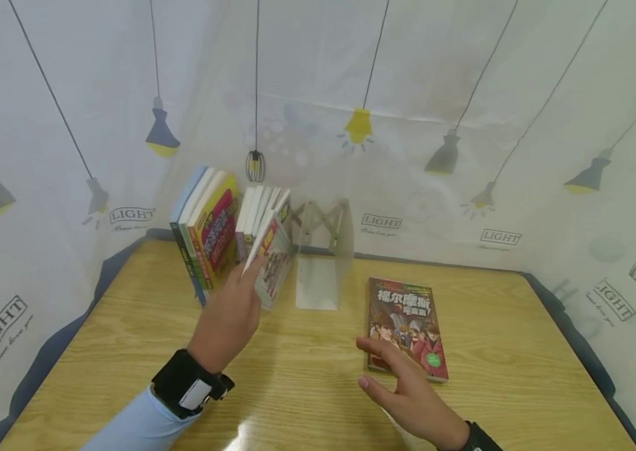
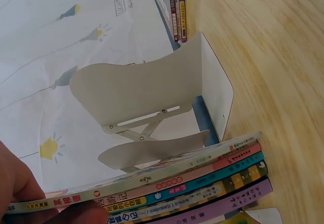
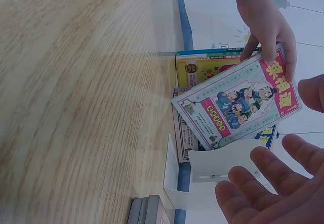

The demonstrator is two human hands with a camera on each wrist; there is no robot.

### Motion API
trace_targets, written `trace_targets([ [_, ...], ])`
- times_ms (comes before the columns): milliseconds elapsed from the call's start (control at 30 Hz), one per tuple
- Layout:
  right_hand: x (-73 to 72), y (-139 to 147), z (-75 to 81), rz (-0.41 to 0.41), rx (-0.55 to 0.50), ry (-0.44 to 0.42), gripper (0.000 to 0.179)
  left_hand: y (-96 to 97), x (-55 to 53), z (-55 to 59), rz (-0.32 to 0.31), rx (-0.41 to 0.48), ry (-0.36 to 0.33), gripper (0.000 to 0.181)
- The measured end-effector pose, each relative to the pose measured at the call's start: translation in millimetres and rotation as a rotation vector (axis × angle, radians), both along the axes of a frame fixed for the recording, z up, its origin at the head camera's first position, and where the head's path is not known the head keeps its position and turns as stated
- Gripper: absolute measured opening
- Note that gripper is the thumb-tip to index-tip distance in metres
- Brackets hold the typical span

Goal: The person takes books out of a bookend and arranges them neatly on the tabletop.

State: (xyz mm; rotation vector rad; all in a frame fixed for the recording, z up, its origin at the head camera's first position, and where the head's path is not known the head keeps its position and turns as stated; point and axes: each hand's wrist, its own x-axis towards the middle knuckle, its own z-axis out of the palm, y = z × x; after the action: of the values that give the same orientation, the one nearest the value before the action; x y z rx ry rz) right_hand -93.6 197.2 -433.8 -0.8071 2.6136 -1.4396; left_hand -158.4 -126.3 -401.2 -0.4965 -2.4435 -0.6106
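Note:
My left hand (image 1: 228, 319) pinches a thin book (image 1: 275, 266) near its top, thumb on one side and fingers on the other. The book's pale cover (image 3: 238, 102) carries cartoon figures and a pink title panel; it leans at an angle in front of several upright thin books (image 2: 202, 198). Just right of it stands a cream metal bookend (image 1: 318, 285) with crossed slotted arms. My right hand (image 1: 408, 391) hovers with spread fingers and holds nothing, overlapping the lower left corner of a flat-lying comic-style book (image 1: 408, 313) in the head view.
Taller books (image 1: 200, 241), one with a yellow and red cover, stand left of the thin ones. The wooden table (image 1: 307, 388) backs onto a pale curtain (image 1: 436, 75) printed with hanging lamps. A second bookend plate (image 2: 266, 216) shows beneath the spines.

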Motion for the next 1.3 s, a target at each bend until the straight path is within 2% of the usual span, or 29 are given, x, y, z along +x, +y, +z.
trace_targets([
  [267, -1.8, -3.0, -3.3, 0.016, -0.006, 0.021, 0.049, -3.8, 17.6, 5.2, -0.04, 0.028, -0.014, 0.064],
  [400, -2.1, -3.3, -4.0, 0.014, -0.007, 0.017, 0.049, -4.9, 25.6, 6.9, -0.078, -0.015, 0.003, 0.064],
  [533, -2.3, -3.2, -4.4, 0.01, -0.007, 0.006, 0.049, -5.3, 35.3, 10.8, -0.136, -0.051, 0.034, 0.064],
  [733, -2.2, -2.9, -3.6, 0.009, -0.015, 0.003, 0.05, -2.1, 51.7, 18.0, -0.228, -0.054, 0.069, 0.069],
  [833, -1.7, -3.1, -2.2, 0.003, -0.017, -0.01, 0.051, 0.2, 58.8, 20.2, -0.294, -0.044, 0.051, 0.069],
  [900, -1.4, -3.5, -0.6, -0.009, -0.016, -0.029, 0.053, 1.2, 62.2, 21.8, -0.353, -0.028, 0.015, 0.066],
  [1133, 0.2, -3.5, 7.4, -0.074, -0.056, -0.083, 0.063, 1.1, 66.6, 24.5, -0.623, 0.067, -0.155, 0.057],
  [1233, 0.1, -3.9, 8.1, -0.081, -0.071, -0.088, 0.065, 1.3, 69.3, 25.9, -0.677, 0.084, -0.186, 0.058],
  [1300, 0.1, -4.2, 7.4, -0.083, -0.072, -0.081, 0.066, 2.0, 71.1, 27.3, -0.695, 0.089, -0.181, 0.059],
])
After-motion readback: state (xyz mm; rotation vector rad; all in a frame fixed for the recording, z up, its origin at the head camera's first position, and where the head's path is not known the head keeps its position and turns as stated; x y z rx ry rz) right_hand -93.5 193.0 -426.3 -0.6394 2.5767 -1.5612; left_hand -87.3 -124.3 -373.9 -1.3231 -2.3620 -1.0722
